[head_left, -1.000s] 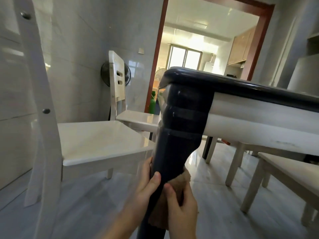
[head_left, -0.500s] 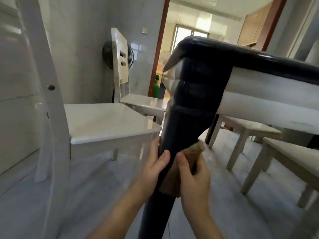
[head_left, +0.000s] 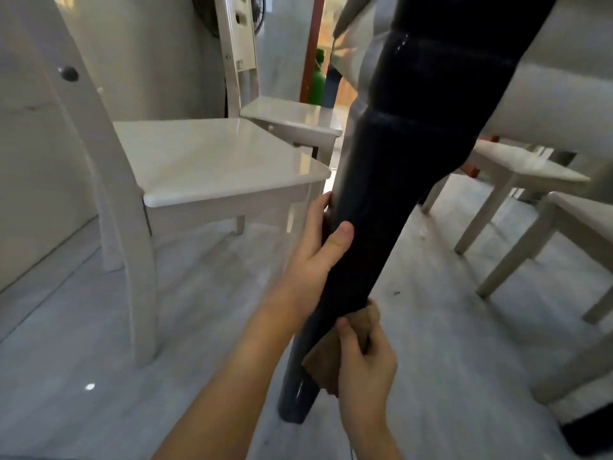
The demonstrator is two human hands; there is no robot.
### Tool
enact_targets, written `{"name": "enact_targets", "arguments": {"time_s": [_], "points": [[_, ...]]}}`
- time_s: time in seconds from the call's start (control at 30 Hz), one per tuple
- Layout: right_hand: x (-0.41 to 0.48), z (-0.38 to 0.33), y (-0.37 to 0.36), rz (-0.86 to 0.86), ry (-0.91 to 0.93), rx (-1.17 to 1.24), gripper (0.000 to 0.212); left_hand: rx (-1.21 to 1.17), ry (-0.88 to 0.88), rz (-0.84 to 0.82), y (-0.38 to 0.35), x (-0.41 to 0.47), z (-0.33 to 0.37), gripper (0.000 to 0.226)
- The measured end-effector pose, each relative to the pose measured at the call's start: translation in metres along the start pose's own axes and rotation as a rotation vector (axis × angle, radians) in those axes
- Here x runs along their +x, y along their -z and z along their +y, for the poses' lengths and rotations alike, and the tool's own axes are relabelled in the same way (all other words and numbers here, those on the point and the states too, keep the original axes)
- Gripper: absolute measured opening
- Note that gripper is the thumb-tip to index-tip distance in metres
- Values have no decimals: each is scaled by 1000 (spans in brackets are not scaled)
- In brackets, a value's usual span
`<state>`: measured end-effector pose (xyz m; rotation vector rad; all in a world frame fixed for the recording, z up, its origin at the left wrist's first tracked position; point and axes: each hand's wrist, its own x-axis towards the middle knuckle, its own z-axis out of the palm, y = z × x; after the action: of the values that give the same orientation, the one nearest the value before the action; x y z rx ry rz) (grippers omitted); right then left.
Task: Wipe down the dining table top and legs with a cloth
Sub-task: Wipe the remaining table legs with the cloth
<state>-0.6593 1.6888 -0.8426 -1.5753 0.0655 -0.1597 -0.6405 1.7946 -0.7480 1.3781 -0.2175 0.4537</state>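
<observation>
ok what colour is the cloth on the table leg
Brown. The cloth shows best in the head view, held against the table leg.

Fingers of the left hand (head_left: pixel 316 260) are hidden behind the table leg (head_left: pixel 381 200), whose top runs off the upper edge, while the right hand (head_left: pixel 365 370) covers much of the cloth (head_left: pixel 325 358).

Glossy dark table leg (head_left: pixel 374 207), matt brown cloth (head_left: pixel 326 356), glossy white chair seat (head_left: pixel 212 161), polished grey floor (head_left: pixel 83 376)

Nope, no readable text anywhere here: no labels, brand names, numbers or signs that I can make out on anything.
</observation>
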Motion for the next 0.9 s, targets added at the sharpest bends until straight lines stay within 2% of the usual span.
{"name": "enact_targets", "arguments": {"time_s": [0.1, 0.2, 0.3, 0.4, 0.43, 0.57, 0.67, 0.83, 0.9], "points": [[-7, -6, 15, -54, -63, -63, 25, -15, 90, 123, 4, 7, 2, 36], [-5, -36, 40, -192, -165, -167, 8, 50, 227, 222, -1, 15, 17, 45], [-14, -83, 65, -234, -290, -208, 17, 139, 347, 282, -14, 15, 44, 34], [-27, -137, 91, -232, -411, -211, 6, 261, 493, 272, -24, 3, 74, 32], [-31, -156, 101, -225, -425, -246, 8, 337, 559, 269, -26, -5, 89, 29], [-40, -251, 146, -238, -393, -334, 6, 597, 781, 219, -51, -45, 183, 15], [-50, -339, 184, -259, -385, -405, 9, 646, 881, 171, -86, -66, 280, 11], [-67, -496, 254, -341, -263, -454, 8, 747, 853, 122, -155, -74, 442, 13], [-74, -532, 284, -352, -231, -498, 17, 761, 847, 125, -181, -82, 490, 16]]}}
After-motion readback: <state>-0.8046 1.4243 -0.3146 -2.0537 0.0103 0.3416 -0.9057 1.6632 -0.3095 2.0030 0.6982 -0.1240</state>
